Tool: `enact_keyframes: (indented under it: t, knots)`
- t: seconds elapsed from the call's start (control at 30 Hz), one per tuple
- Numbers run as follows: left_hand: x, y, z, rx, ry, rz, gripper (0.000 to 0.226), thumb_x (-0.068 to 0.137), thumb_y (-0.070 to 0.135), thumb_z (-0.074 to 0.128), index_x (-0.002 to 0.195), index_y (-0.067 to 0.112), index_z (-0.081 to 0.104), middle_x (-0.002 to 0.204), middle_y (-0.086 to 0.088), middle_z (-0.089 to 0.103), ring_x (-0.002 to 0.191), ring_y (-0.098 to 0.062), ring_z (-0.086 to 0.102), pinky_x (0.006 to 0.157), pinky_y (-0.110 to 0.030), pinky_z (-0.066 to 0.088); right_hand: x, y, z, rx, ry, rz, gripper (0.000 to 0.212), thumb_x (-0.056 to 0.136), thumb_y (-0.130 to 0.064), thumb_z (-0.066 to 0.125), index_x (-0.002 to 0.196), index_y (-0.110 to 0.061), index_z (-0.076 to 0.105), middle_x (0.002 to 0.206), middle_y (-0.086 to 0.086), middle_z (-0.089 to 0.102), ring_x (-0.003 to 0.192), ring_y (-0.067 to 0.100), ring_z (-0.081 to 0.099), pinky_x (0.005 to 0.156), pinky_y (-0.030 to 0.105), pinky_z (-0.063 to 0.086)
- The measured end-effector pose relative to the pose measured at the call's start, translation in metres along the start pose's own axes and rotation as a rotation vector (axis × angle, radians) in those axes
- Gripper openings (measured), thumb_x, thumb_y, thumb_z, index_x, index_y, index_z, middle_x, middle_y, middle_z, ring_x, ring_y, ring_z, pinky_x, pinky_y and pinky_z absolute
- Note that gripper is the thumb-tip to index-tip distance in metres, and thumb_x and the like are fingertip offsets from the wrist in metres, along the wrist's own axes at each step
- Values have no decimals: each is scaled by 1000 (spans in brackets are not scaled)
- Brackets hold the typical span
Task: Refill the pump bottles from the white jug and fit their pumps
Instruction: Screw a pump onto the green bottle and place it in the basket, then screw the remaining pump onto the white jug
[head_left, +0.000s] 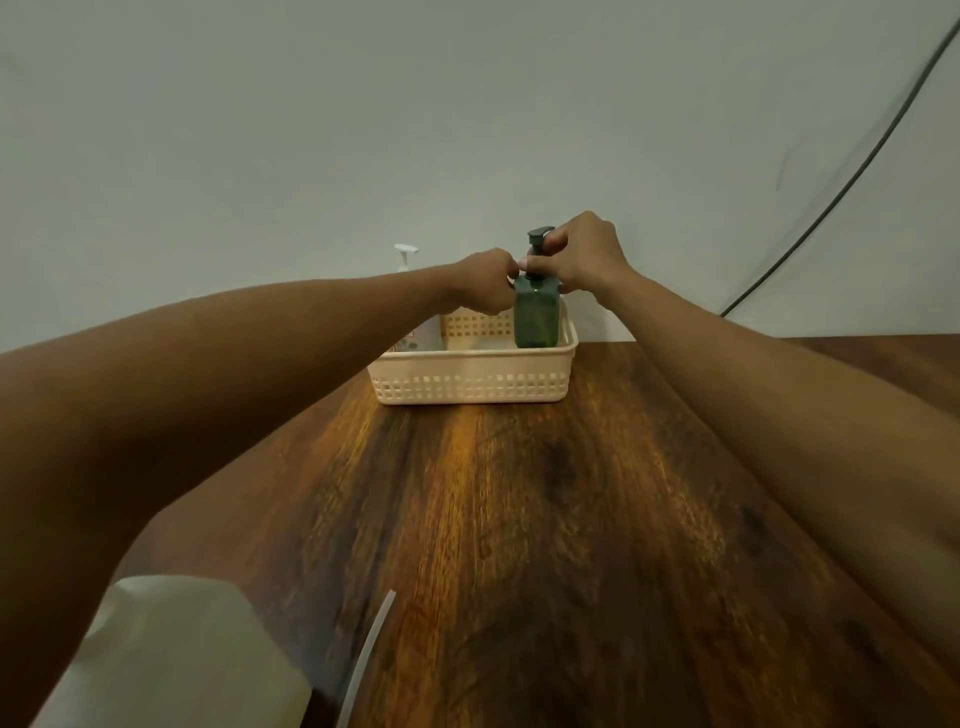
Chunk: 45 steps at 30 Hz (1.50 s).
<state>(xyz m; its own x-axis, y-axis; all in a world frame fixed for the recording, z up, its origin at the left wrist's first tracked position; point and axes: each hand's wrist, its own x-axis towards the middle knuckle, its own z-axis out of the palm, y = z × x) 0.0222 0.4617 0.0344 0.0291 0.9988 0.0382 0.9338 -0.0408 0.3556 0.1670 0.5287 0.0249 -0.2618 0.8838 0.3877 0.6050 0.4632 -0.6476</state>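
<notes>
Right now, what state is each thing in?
Green bottle: upright in basket.
Green pump: on its neck, gripped by right hand.
Left hand: grips green bottle's shoulder.
White bottle: upright in basket, white pump on.
Basket: on table, holds both bottles.
White jug: blurred, cap unclear.

Two pump bottles are counted: one dark green square plastic bottle (536, 317) far right, one white plastic bottle (423, 332) far left, partly hidden. Two pumps are seen: one dark pump head (537, 239), one white pump head (405, 254). One cream perforated plastic basket (467, 379), one blurred white jug (182, 660) near left, one thin pale strip (369, 654), one dark cable (857, 171), one brown wooden table (545, 519) are noted. Two hands: left hand (485, 280), right hand (582, 254).
</notes>
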Motion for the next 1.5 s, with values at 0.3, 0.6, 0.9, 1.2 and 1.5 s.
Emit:
enact_keyframes:
  t: [0.3, 0.6, 0.9, 1.2, 1.5]
  knots:
    - [-1, -6, 11, -100, -141, -35, 36, 96, 7, 56, 132, 3, 60, 123, -14, 66, 117, -28, 62, 102, -39, 53, -4, 13, 9, -7, -15, 2, 37, 85, -34, 90, 112, -9, 84, 114, 10, 79, 103, 24, 74, 93, 39, 63]
    - [-12, -8, 1, -211, -226, -78, 72, 96, 17, 68, 158, 11, 31, 157, -13, 45, 143, -28, 45, 118, -43, 40, -6, 6, 1, 12, -110, 28, 59, 92, -39, 82, 137, -4, 68, 136, 14, 72, 123, 31, 68, 105, 42, 58]
    - [-133, 0, -77, -320, -10, 111, 59, 97, 32, 69, 150, 18, 48, 145, 2, 59, 125, -13, 60, 94, -23, 53, -58, -26, -50, 6, -28, 11, 74, 90, -45, 82, 151, -15, 53, 145, 7, 64, 128, 26, 62, 99, 35, 51]
    - [-306, -32, -77, -416, 189, 158, 61, 87, 63, 68, 140, 37, 56, 132, 20, 66, 122, -4, 63, 102, -37, 54, -203, -85, -88, -21, -125, -364, 40, 94, -32, 80, 132, -26, 74, 134, -5, 72, 118, 10, 67, 98, 34, 60]
    - [-425, -59, -23, -547, 296, 68, 72, 77, 82, 60, 141, 49, 51, 137, 21, 62, 126, -2, 59, 107, -44, 49, -362, -121, -53, -147, -523, -660, 38, 95, -23, 78, 131, -34, 73, 129, -15, 72, 114, 0, 67, 100, 28, 60]
